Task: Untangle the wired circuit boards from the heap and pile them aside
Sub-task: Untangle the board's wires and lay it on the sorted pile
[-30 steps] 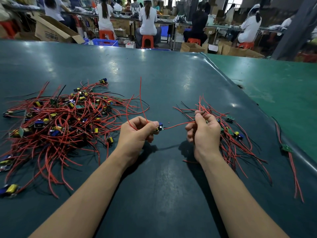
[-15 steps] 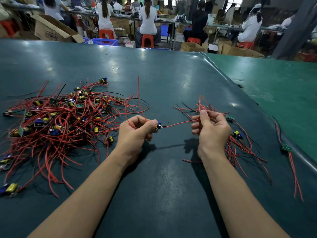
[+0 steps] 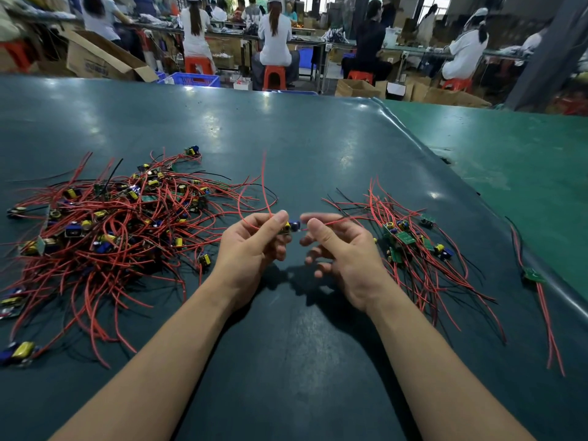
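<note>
Dark green tabletop (image 3: 318, 148): left hand (image 3: 251, 249) pinches a small circuit board (image 3: 290, 226); right hand (image 3: 343, 249) fingers loosely curled, grip unclear.

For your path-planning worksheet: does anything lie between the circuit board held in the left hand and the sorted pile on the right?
Only the right hand, raised between the circuit board and the sorted pile; nothing else visible.

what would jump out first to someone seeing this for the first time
The big tangled heap of red-wired circuit boards sprawls on the dark table at left. At centre, the left hand pinches one small board, the right hand beside it. A smaller sorted pile lies to the right.
</note>
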The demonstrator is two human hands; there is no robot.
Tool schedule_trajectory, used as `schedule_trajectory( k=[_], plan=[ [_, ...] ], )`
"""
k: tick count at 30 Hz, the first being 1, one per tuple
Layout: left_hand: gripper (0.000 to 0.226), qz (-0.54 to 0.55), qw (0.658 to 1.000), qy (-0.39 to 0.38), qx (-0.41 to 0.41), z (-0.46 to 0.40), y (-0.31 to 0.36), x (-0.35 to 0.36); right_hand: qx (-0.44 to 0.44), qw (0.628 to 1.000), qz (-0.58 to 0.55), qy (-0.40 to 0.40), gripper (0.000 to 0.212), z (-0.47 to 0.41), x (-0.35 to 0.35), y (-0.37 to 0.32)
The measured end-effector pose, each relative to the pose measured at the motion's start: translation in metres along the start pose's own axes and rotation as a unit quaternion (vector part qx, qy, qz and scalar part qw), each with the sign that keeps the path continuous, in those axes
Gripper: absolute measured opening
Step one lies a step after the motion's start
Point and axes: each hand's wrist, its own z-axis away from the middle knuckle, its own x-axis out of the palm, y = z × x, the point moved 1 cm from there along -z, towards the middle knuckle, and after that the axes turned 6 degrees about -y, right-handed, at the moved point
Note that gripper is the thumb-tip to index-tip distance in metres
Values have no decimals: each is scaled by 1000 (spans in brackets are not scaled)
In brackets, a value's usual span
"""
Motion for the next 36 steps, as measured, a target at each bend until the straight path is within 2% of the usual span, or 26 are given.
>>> schedule_trajectory(
  k=[3,7,10,13,15,17,21,26,29,32,36],
  plan=[
    [16,-4,1000,-12,5,0,-1,0,-25,999,8,21,8,1,3,1],
    [28,27,999,-47,-5,0,-3,2,-59,998,16,18,16,1,3,0],
    [21,20,999,-30,-19,-2,-2,0,-94,991,90,-13,31,4,5,2],
    [14,48,999,-13,-18,-4,0,-3,-97,991,94,12,39,2,1,1],
    [15,71,997,-17,-27,-2,2,-2,-78,992,89,52,31,-1,-4,0],
    [24,50,996,-37,-59,-1,2,0,-52,993,88,61,13,-1,-7,1],
    [45,-53,981,-130,-132,3,0,5,2,999,41,-35,30,-1,-2,7],
    [50,-97,965,-212,-122,8,-2,9,10,995,37,-93,40,0,-5,6],
    [44,-97,965,-213,-119,9,0,10,16,998,9,-56,19,-1,-4,4],
    [33,-115,966,-203,-111,9,0,10,27,1000,1,1,16,-3,-4,5],
    [40,-125,967,-184,-121,10,-1,9,13,999,1,48,11,-4,-4,6]
  ],
)
